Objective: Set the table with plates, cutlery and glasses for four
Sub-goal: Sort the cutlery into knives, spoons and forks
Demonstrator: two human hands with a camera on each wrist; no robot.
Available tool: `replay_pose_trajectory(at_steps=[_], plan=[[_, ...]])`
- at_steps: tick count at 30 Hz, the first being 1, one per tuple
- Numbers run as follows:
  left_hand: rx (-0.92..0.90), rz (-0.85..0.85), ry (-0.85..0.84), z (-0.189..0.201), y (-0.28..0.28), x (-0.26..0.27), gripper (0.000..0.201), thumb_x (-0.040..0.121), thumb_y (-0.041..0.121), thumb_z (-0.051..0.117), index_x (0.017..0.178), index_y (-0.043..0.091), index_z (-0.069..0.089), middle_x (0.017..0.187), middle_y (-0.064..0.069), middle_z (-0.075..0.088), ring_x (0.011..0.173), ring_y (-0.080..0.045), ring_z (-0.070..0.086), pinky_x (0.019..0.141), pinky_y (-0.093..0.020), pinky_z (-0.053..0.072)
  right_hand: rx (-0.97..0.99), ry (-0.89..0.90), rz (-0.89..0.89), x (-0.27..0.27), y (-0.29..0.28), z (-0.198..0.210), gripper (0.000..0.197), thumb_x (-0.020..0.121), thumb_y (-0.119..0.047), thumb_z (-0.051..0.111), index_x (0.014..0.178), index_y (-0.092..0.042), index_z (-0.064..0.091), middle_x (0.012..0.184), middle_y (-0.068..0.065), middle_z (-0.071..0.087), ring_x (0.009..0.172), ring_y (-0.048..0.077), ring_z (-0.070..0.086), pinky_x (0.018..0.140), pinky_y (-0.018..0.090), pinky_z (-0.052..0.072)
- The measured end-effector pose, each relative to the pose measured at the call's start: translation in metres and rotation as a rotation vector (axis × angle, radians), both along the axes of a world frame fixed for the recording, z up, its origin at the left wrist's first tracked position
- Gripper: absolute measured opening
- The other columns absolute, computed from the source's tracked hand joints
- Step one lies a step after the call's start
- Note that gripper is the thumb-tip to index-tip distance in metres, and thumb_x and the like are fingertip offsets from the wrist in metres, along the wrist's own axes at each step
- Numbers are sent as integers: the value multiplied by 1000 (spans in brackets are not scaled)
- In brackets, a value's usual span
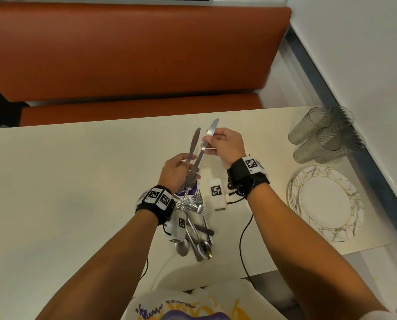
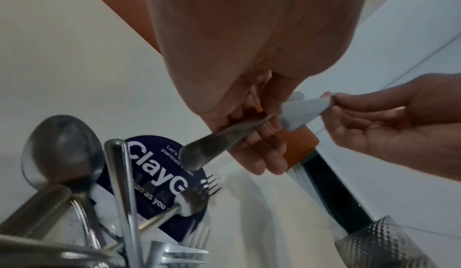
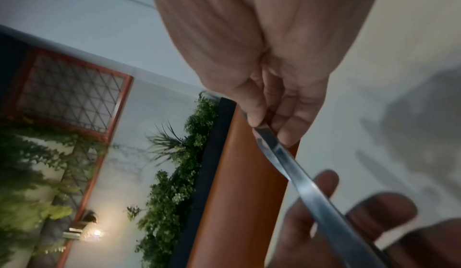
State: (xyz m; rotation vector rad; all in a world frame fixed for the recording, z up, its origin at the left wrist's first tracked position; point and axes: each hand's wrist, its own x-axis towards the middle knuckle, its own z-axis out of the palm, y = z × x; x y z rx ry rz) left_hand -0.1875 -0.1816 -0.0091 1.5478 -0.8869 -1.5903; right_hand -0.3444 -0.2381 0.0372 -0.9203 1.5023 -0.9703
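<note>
left hand (image 1: 178,170) grip curled round serrated knife (image 1: 192,148), collecting | right hand (image 1: 225,144) grip pinches second knife (image 1: 206,140), sorting from cutlery pile (image 1: 194,224) on surface (image 1: 77,181) | plates (image 1: 327,202), glasses (image 1: 324,135) not yet set out

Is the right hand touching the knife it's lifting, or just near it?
Touching. In the right wrist view the right hand pinches the knife at its blade end between thumb and fingers; the head view shows the same pinch.
</note>
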Motion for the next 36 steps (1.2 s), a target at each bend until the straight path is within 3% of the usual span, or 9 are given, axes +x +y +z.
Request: replay_pose_trajectory(at_steps=[7, 10, 15, 18, 20, 22, 26, 31, 36], plan=[[42, 43, 163, -3, 5, -2, 31, 101, 2, 42, 107, 9, 71, 71, -14, 60, 54, -24, 48, 56, -33, 39, -49, 228, 48, 23, 13, -12, 28, 86, -4, 73, 113, -9, 69, 90, 8, 73, 65, 22, 76, 65, 42, 64], [43, 47, 177, -7, 5, 3, 34, 101, 4, 42, 103, 12, 74, 68, -11, 56, 48, -21, 41, 62, -45, 39, -83, 321, 106, 25, 11, -8, 43, 87, -10, 75, 127, -15, 59, 90, 6, 72, 64, 22, 74, 61, 36, 64], [39, 25, 192, -5, 6, 8, 40, 105, 6, 36, 110, 10, 75, 70, -12, 57, 47, -21, 42, 68, -50, 40, -154, 459, 158, 24, -4, -5, 34, 101, -9, 52, 131, -16, 65, 107, 13, 74, 70, 20, 75, 57, 21, 60], [40, 28, 229, -2, 5, 9, 40, 104, 3, 35, 113, 5, 73, 72, -15, 58, 48, -23, 43, 62, -42, 41, -170, 535, 203, 29, -7, -6, 33, 99, -12, 54, 127, -21, 69, 104, 12, 76, 73, 23, 75, 66, 33, 64], [46, 34, 241, -1, 5, 10, 40, 103, 2, 35, 112, 5, 74, 71, -14, 58, 48, -23, 42, 66, -46, 42, -173, 538, 195, 32, -8, -10, 35, 96, -15, 56, 128, -24, 68, 105, 10, 76, 78, 25, 75, 74, 41, 64], [44, 30, 246, -1, 6, 11, 40, 102, 1, 36, 114, 6, 74, 69, -12, 57, 49, -22, 41, 67, -45, 43, -180, 557, 200, 33, -9, -8, 40, 96, -14, 56, 134, -24, 64, 107, 9, 76, 82, 25, 75, 82, 39, 62], [38, 46, 238, 1, 6, 14, 39, 101, 0, 37, 119, 4, 71, 70, -11, 56, 52, -21, 42, 48, -27, 38, -212, 537, 267, 33, -10, 2, 38, 95, -6, 52, 129, -19, 65, 102, 14, 76, 67, 20, 75, 71, 37, 64], [38, 65, 258, 2, 10, 19, 39, 103, -1, 35, 121, 2, 70, 70, -10, 55, 50, -18, 44, 46, -27, 34, -216, 508, 271, 37, -8, 1, 39, 94, -3, 49, 125, -20, 65, 93, 12, 76, 61, 17, 74, 64, 35, 64], [65, 69, 272, 1, 14, 24, 37, 102, 3, 36, 114, -2, 71, 69, -9, 56, 49, -18, 45, 48, -30, 32, -170, 443, 289, 41, -3, 9, 30, 90, 0, 54, 111, -17, 68, 81, 7, 76, 59, 18, 74, 69, 41, 64]])
